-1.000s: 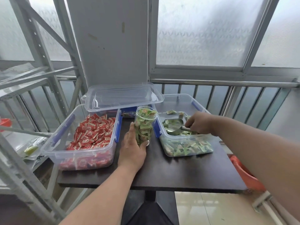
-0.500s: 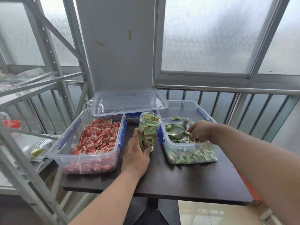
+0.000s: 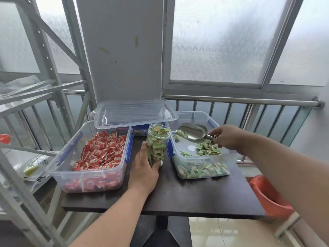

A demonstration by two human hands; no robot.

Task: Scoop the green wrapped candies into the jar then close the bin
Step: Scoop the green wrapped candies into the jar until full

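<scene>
A clear jar [image 3: 157, 141], nearly full of green wrapped candies, stands upright on the dark table [image 3: 187, 195] between two bins. My left hand [image 3: 144, 171] wraps its lower part from the near side. The open clear bin [image 3: 204, 168] to its right holds green candies [image 3: 206, 150]. My right hand [image 3: 225, 137] holds the handle of a metal scoop [image 3: 193, 132], raised over that bin with its mouth pointing at the jar's rim; one or two green candies lie at its tip. A clear lid [image 3: 133, 113] rests on a third bin behind.
An open bin of red wrapped candies [image 3: 99, 154] stands left of the jar. A grey metal shelving rack [image 3: 35, 97] rises at the left. A railing [image 3: 240, 101] and frosted windows lie behind. An orange bucket [image 3: 267, 196] sits on the floor at the right.
My right hand has lifted the scoop out of the green candies and swung its mouth toward the jar. My left hand has stayed on the jar.
</scene>
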